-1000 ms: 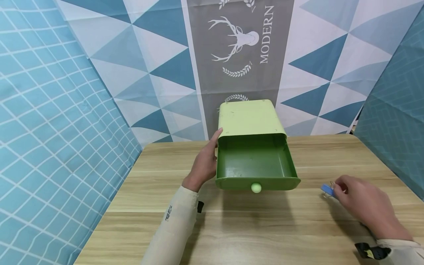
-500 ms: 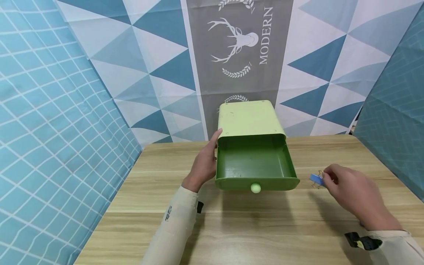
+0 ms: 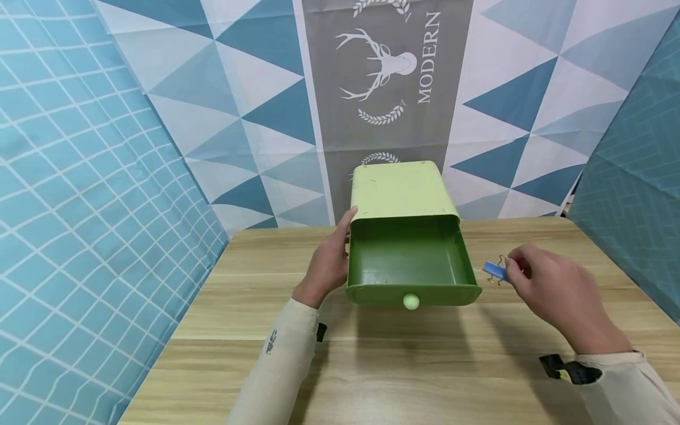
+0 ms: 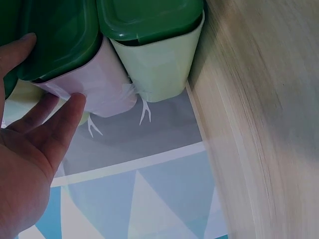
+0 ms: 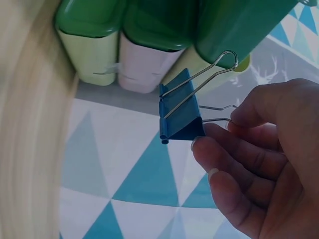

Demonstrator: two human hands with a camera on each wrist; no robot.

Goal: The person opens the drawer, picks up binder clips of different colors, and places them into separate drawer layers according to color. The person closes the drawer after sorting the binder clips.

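A small drawer cabinet [image 3: 401,190] stands at the back of the table, its pale green top tier nearest the head camera. The top green drawer [image 3: 372,294] is pulled out, with a round knob [image 3: 411,301] on its front. My left hand [image 3: 325,264] rests against the cabinet's left side, fingers fairly straight; the left wrist view shows fingertips near the pink tier [image 4: 107,82]. Right of the drawer, my right hand [image 3: 563,295] pinches a blue binder clip [image 5: 182,107] by one wire handle. Both its wire handles are spread out, and it hangs above the table.
The wood-grain table [image 3: 255,366] runs beneath everything. A patterned cloth [image 3: 255,118] closes off the back, with a blue grid cloth [image 3: 79,195] on the left and a teal one [image 3: 632,159] on the right. A pale green tier [image 4: 157,67] sits lowest in the cabinet.
My right hand has moved left and farther back with the binder clip, bringing it close to the drawer's right side. The left hand and the cabinet have stayed in place.
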